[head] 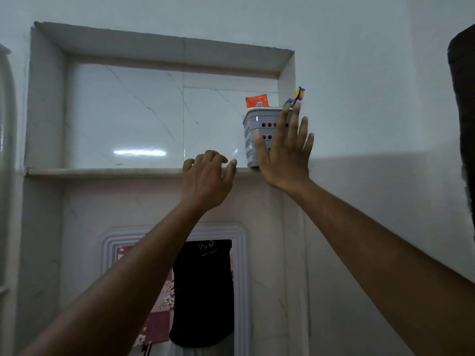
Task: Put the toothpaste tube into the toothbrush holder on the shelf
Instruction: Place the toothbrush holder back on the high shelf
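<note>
Standing at the right end of the shelf (102,172), inside the tiled wall niche, the grey toothbrush holder (259,129) has round holes in its wall. An orange toothpaste tube (257,101) sticks up out of the holder, near its back rim. A purple and yellow item (298,95) rises at the right side of the holder; what it is cannot be told. The right hand (282,152) is flat in front of the holder, fingers spread apart, holding nothing. The left hand (205,178) is left of the holder, fingers loosely curled over the shelf edge, also empty. Below the shelf a framed mirror (241,265) hangs.
</note>
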